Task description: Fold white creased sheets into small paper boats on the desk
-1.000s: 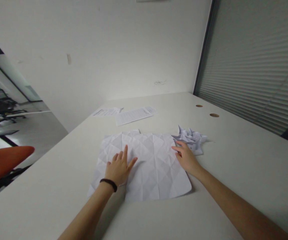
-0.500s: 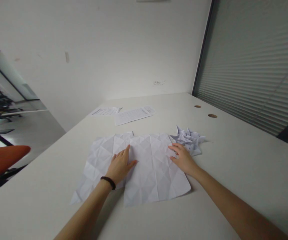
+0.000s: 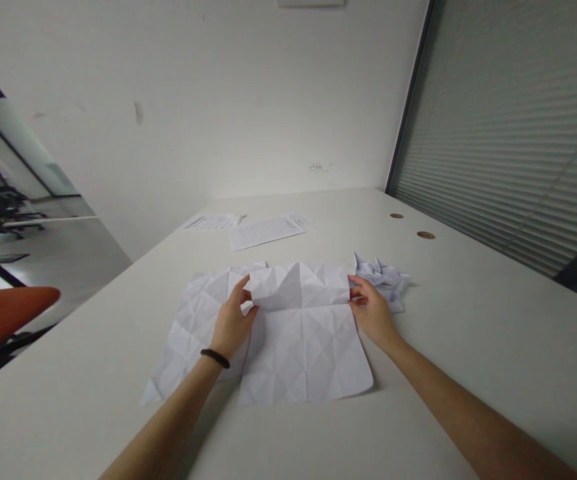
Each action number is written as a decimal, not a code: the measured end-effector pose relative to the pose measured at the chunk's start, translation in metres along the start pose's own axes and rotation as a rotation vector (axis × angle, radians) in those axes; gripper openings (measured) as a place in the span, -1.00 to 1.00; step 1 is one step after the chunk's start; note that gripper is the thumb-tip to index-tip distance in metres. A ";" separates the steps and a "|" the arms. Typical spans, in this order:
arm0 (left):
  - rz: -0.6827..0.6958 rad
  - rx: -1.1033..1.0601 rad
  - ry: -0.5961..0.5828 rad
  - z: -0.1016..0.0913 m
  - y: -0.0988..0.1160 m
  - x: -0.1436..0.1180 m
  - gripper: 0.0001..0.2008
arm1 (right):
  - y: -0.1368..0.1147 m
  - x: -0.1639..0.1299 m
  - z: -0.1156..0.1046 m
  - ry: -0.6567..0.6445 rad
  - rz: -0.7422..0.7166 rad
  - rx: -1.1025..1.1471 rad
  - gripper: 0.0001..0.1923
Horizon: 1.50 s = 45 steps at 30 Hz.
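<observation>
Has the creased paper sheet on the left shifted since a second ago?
Yes, the left creased sheet moved left, farther from the nearer round hole.

Creased sheet (image 3: pixel 303 347) between left fingers (image 3: pixel 241 285) and right fingers (image 3: pixel 360 282).

White wall (image 3: pixel 248 100), closed blinds (image 3: pixel 518 153), orange seat (image 3: pixel 11 310)

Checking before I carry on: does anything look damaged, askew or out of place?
Mainly the wall: a dark scribble above the table and a smudge further left mar its surface. The sheet held by the left hand and right hand is creased, but regularly enough to look deliberate.
</observation>
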<state>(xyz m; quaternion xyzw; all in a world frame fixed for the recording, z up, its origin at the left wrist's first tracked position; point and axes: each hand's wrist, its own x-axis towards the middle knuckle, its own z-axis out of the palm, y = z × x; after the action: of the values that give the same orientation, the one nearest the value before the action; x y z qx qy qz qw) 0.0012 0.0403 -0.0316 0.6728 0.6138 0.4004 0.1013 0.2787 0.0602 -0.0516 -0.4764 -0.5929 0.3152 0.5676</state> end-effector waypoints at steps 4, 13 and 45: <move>0.062 0.006 -0.096 -0.002 -0.003 0.002 -0.74 | -0.002 0.003 -0.002 0.046 0.074 0.119 -0.71; 0.268 0.007 -0.462 -0.008 -0.002 -0.003 -0.72 | -0.021 0.011 -0.023 0.067 0.129 0.315 -0.82; 0.518 0.303 -0.663 0.019 0.053 -0.048 -0.38 | 0.005 -0.018 0.001 -0.391 -0.335 -0.849 -0.53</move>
<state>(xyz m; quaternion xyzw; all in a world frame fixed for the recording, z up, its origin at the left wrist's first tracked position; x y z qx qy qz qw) 0.0569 -0.0084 -0.0304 0.9036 0.4112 0.0809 0.0891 0.2766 0.0454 -0.0635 -0.4959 -0.8325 0.0339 0.2447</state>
